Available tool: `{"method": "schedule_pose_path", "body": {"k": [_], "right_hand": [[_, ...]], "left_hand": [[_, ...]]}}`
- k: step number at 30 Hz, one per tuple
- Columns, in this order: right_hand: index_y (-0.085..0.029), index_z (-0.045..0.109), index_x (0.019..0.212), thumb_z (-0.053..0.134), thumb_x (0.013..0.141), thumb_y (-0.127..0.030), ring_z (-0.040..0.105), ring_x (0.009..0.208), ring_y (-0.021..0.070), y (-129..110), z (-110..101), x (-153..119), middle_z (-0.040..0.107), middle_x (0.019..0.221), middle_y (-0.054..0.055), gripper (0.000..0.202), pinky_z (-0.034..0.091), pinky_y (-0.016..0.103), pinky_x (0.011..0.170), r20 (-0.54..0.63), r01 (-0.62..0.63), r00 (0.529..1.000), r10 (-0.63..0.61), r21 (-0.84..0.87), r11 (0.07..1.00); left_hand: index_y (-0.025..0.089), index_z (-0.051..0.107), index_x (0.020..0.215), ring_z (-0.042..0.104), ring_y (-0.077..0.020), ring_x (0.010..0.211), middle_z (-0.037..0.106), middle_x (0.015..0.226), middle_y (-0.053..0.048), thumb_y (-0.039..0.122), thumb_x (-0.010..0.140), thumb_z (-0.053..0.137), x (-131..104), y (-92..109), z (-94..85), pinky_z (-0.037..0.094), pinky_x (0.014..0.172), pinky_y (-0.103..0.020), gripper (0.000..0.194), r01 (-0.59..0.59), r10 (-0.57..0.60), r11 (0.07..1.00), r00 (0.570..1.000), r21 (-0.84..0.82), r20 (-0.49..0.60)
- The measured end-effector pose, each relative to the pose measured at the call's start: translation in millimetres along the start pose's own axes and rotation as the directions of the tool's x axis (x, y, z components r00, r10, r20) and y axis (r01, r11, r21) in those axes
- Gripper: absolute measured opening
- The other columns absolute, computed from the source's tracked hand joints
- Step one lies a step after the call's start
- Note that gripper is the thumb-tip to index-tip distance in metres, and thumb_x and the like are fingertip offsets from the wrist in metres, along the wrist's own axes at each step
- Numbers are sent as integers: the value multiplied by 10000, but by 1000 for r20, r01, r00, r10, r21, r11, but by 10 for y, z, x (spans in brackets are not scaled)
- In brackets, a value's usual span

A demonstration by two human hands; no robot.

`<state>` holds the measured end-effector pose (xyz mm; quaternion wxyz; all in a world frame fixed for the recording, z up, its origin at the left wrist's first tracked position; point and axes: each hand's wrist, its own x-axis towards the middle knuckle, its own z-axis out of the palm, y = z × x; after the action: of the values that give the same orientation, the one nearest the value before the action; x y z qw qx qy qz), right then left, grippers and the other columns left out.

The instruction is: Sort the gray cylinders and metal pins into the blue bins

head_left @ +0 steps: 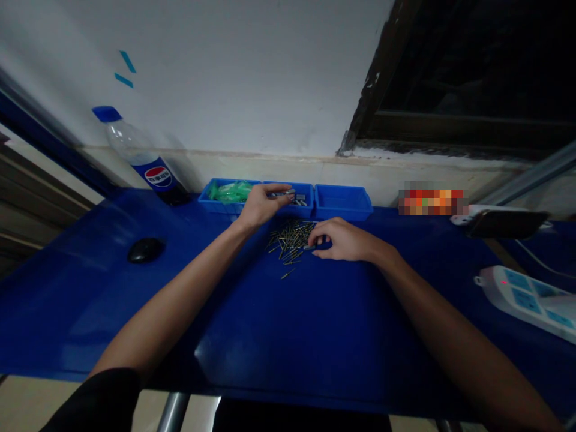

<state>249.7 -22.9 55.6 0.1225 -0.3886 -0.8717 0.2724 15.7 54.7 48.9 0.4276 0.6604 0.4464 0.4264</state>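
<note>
A pile of thin metal pins lies on the blue table, with one pin a little apart in front. My right hand is at the pile's right side, thumb and fingers pinched on a small grey metal piece. Over the middle blue bin, my left hand has its thumb and fingers closed around a small silvery piece. More small metal pieces lie in that bin. The left bin contains a green plastic bag.
The right bin adjoins the middle one. A cola bottle and a black mouse are at left. At right are a blurred red packet, a phone and a white power strip. Behind is a wall.
</note>
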Motion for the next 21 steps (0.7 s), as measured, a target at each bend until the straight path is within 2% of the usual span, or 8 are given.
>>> {"method": "schedule_pose_path", "body": {"k": [4,10,14,21], "right_hand": [[-227,771,891,690,797,-128,682,833,195,15,55,21,766,901,33,158,494,329,778,-6,12,1000,-12,-39,999],[-210,742,862,650,789,-110,675,774,181,24,86,28,746,831,28,153,490,324,732,-17,14,1000,-14,-18,1000],[-203,744,882,666,755,-98,669,757,166,4,51,16,738,814,19,183,510,312,739,-27,-13,1000,13,-3,1000],[-184,806,944,699,808,-159,723,777,163,-13,-41,-16,769,953,57,175,596,302,759,-91,7,996,11,195,981]], "left_hand": [[84,766,1179,751,-232,956,797,1083,-156,326,816,791,-1,9,10,605,921,-378,437,-20,20,1000,1000,7,10],[103,783,1030,767,-217,951,800,1058,-142,269,849,702,-62,112,74,620,924,-378,258,-87,87,996,982,-6,169],[114,789,975,771,-201,886,802,1039,-132,248,846,673,-100,180,90,632,880,-367,219,-143,127,989,957,45,261],[120,784,961,768,-186,864,803,1021,-119,215,821,667,-102,196,84,626,877,-350,205,-152,136,988,947,35,290]]}}
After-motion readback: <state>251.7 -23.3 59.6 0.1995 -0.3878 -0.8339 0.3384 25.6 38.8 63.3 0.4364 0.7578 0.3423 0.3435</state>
